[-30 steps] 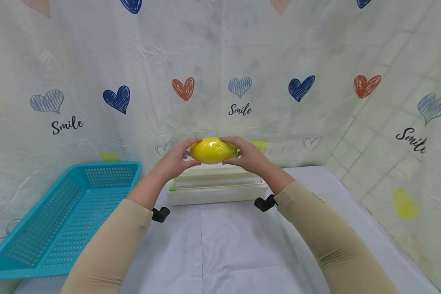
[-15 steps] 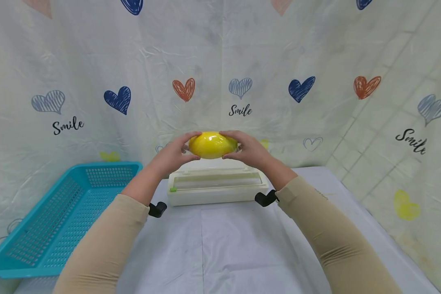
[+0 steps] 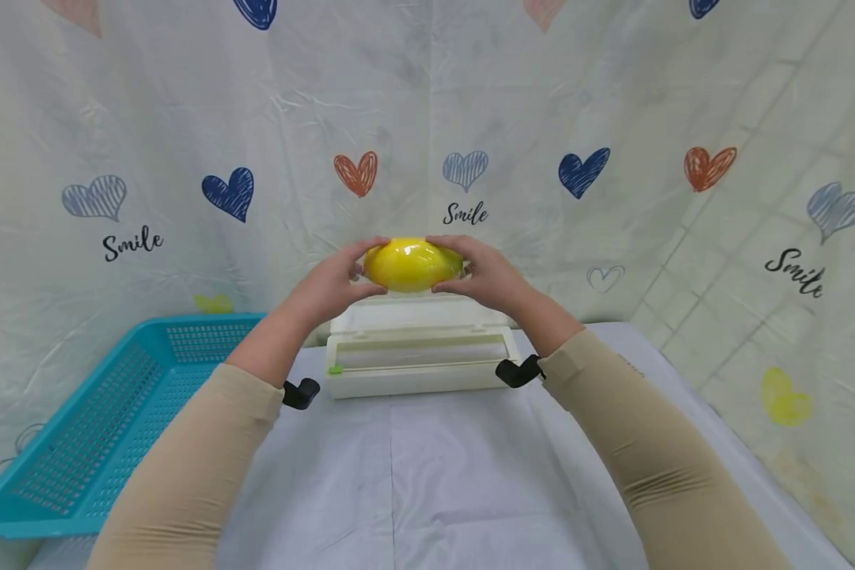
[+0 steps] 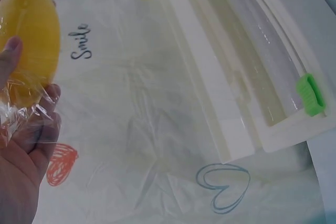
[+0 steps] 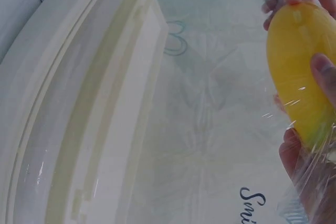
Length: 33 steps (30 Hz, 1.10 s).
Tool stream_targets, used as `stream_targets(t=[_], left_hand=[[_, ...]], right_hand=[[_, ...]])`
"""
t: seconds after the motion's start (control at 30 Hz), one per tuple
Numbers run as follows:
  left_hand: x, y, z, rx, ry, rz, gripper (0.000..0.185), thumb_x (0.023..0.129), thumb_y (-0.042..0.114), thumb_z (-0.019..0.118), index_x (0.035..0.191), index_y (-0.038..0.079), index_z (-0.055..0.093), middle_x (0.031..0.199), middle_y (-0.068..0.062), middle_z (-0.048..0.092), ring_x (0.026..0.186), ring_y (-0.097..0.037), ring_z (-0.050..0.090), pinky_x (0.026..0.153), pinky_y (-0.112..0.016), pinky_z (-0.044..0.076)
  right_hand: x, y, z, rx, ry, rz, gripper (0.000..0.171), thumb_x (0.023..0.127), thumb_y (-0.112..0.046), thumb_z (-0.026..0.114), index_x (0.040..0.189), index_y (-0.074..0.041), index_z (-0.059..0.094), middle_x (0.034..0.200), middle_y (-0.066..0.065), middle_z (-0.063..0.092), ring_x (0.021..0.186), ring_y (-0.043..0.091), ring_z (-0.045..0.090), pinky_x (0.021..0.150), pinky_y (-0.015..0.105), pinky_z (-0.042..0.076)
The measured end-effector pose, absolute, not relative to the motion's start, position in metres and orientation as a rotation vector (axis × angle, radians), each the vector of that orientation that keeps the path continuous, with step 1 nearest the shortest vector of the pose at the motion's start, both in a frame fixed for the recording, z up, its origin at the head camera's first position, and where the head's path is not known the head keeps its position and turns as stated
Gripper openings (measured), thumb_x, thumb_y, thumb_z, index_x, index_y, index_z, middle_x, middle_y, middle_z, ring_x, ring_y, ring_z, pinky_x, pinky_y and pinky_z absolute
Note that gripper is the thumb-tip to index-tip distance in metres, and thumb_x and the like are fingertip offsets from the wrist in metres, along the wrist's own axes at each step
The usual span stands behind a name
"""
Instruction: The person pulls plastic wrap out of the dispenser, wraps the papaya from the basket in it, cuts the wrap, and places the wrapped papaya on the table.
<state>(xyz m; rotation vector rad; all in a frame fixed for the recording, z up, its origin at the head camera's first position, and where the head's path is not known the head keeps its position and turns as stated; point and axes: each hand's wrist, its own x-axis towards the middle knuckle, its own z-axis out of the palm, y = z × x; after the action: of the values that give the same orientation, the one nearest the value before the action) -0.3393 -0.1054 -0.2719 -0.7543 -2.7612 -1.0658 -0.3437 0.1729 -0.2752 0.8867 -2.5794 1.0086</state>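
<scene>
A yellow mango [image 3: 412, 265], greenish at its right end, is held up in the air between both hands. Clear cling film [image 4: 23, 106] wraps it, with loose crinkled folds at the ends in both wrist views. My left hand [image 3: 331, 281] grips the left end, thumb below and fingers above. The opposite end is gripped the same way by my right hand [image 3: 495, 273]. Below and behind the mango stands a white cling film dispenser [image 3: 420, 380], its lid [image 3: 420, 313] raised and a green slide cutter [image 4: 311, 95] at its left end.
On the left stands a blue perforated plastic basket [image 3: 128, 412]. A white cloth [image 3: 427, 483] covers the table. Behind it hangs a pale curtain [image 3: 427, 95] printed with hearts and the word Smile.
Both hands have raised the mango, still gripped at its two ends. More of the dispenser and its raised lid now shows beneath. The basket has not moved.
</scene>
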Motion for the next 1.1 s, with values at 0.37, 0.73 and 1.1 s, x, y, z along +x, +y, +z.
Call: stream_targets(t=[0.37,0.73,1.1], left_hand=[[-0.329,-0.105,-0.257,-0.769,-2.768,-1.073,0.073,0.089,0.03,0.076,0.149,0.045,0.036,0.153,0.003,0.041,0.122,-0.034,0.054,0.094,-0.052,0.051],[-0.301,-0.11,-0.277,-0.817,-2.82,-1.083,0.074,0.086,0.042,0.076,0.15,0.041,0.039,0.144,0.004,0.049,0.104,-0.023,0.061,0.081,-0.037,0.057],[-0.27,-0.114,-0.318,-0.792,-3.006,-1.004,0.078,0.081,0.061,0.071,0.149,0.045,0.037,0.134,-0.001,0.058,0.107,-0.022,0.062,0.082,-0.039,0.056]], right_hand=[[-0.336,0.174,-0.264,0.91,-2.545,1.011,0.072,0.082,-0.022,0.083,0.146,-0.025,0.05,0.145,-0.004,0.05,0.123,0.02,0.051,0.093,0.04,0.052],[-0.309,0.182,-0.281,0.956,-2.646,1.085,0.075,0.082,-0.035,0.082,0.148,-0.026,0.048,0.145,-0.002,0.051,0.122,0.02,0.053,0.102,0.041,0.046],[-0.28,0.185,-0.334,0.899,-2.783,1.32,0.073,0.081,-0.038,0.081,0.146,-0.028,0.05,0.142,0.001,0.053,0.106,0.02,0.062,0.09,0.033,0.054]])
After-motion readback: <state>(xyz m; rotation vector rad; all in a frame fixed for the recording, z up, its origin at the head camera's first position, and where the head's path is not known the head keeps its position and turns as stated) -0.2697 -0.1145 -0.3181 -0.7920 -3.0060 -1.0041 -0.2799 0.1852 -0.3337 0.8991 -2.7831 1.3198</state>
